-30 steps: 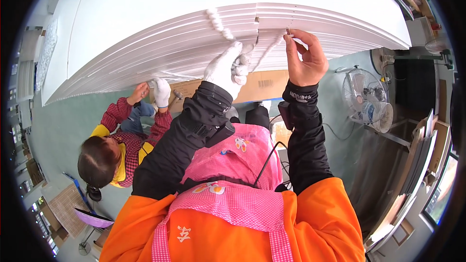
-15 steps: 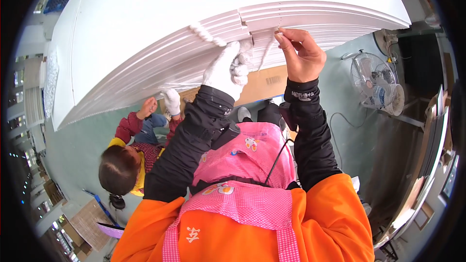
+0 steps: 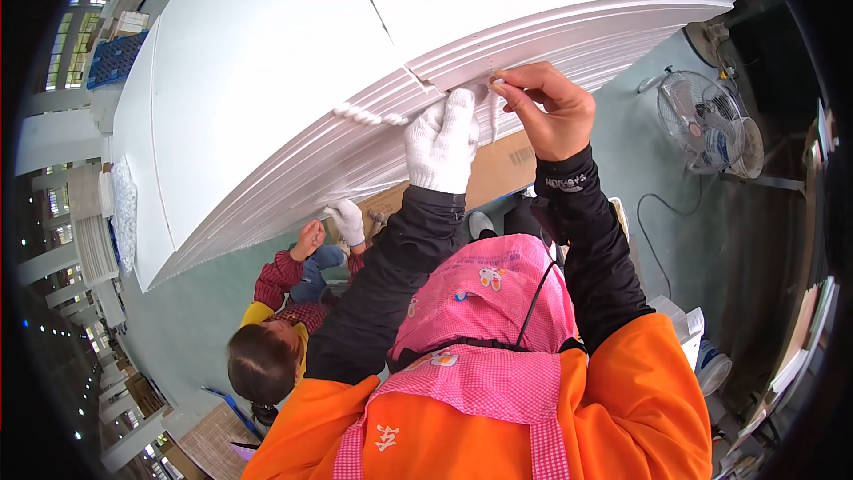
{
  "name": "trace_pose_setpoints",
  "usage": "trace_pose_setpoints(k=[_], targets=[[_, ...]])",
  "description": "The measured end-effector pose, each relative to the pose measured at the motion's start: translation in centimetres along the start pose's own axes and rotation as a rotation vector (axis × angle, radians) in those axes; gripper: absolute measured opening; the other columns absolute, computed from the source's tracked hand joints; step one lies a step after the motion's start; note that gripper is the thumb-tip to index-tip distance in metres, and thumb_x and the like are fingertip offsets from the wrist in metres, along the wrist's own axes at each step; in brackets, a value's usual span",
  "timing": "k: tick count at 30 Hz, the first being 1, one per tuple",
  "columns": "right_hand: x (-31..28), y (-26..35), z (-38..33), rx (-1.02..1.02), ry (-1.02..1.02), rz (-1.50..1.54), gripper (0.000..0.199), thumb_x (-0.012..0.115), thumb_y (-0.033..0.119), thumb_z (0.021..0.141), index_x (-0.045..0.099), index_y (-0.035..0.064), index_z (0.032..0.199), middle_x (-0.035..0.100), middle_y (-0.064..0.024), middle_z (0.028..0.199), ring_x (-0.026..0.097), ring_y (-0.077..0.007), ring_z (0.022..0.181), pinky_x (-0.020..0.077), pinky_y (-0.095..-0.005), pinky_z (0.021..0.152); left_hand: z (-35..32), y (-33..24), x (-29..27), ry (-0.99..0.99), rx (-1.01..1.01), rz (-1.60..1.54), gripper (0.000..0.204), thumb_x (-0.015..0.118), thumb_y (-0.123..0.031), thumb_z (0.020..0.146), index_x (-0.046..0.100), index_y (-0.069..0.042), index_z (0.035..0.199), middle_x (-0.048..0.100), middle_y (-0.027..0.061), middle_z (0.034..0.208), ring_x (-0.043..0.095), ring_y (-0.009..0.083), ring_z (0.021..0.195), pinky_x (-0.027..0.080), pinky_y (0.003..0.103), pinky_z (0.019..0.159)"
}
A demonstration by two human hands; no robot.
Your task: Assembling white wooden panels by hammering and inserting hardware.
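Right fingers (image 3: 533, 78) pinch something tiny (image 3: 495, 80); left gloved fingers (image 3: 458, 112), grip unclear, meet white cord (image 3: 371, 116).

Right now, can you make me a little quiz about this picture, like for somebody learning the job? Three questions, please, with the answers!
1. Pick one: what covers the person's left hand?
A) a white knitted glove
B) an orange rubber glove
C) nothing

2. True or false: the person's bare right hand has its thumb and a finger close together near the edges of the tall stack of flat white boards.

3. In your own words: what lies along the board edges, just left of the left hand in the picture?

Key:
1. A
2. True
3. A thick, white, twisted, soft-looking cord
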State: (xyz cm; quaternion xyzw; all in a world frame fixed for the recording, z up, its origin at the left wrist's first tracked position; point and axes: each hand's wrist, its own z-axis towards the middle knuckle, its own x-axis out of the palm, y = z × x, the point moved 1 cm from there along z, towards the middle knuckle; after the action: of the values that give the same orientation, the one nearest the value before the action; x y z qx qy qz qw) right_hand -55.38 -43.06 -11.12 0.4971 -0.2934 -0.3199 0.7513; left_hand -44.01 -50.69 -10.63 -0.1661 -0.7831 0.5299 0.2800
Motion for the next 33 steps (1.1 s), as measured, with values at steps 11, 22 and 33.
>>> trace_pose_setpoints(k=[11,22,33], targets=[[-0.4,0.1,1.2,-0.350,0.107,-0.283,0.017,0.072,-0.004,0.066,0.067,0.0013,0.080,0.065,-0.0085,0.076,0.063,-0.0178,0.068,0.0511,-0.0250,0.058,-0.2,-0.6,1.0,-0.025,-0.125,-0.242,0.030,0.052,-0.031,0.091,0.050,-0.012,0.067,0.034,-0.0064,0.050,0.028,0.0039,0.036,0.019,0.021,0.033],[-0.6,-0.4,1.8,-0.418,0.148,-0.304,0.016,0.073,-0.003,0.066,0.066,0.0016,0.080,0.065,-0.0078,0.075,0.062,-0.0186,0.067,0.0486,-0.0257,0.058,-0.1,-0.6,1.0,-0.009,-0.209,-0.368,0.023,0.052,-0.032,0.090,0.053,-0.011,0.083,0.029,-0.0066,0.054,0.023,0.0046,0.036,0.017,0.022,0.033],[0.2,-0.4,1.4,-0.352,0.098,-0.247,0.016,0.070,-0.008,0.066,0.065,-0.0009,0.081,0.066,-0.0100,0.080,0.064,-0.0174,0.070,0.0523,-0.0237,0.060,0.2,-1.0,1.2,0.023,-0.231,-0.458,0.022,0.050,-0.027,0.092,0.054,-0.007,0.100,0.034,-0.0062,0.059,0.027,0.0041,0.040,0.019,0.020,0.032]])
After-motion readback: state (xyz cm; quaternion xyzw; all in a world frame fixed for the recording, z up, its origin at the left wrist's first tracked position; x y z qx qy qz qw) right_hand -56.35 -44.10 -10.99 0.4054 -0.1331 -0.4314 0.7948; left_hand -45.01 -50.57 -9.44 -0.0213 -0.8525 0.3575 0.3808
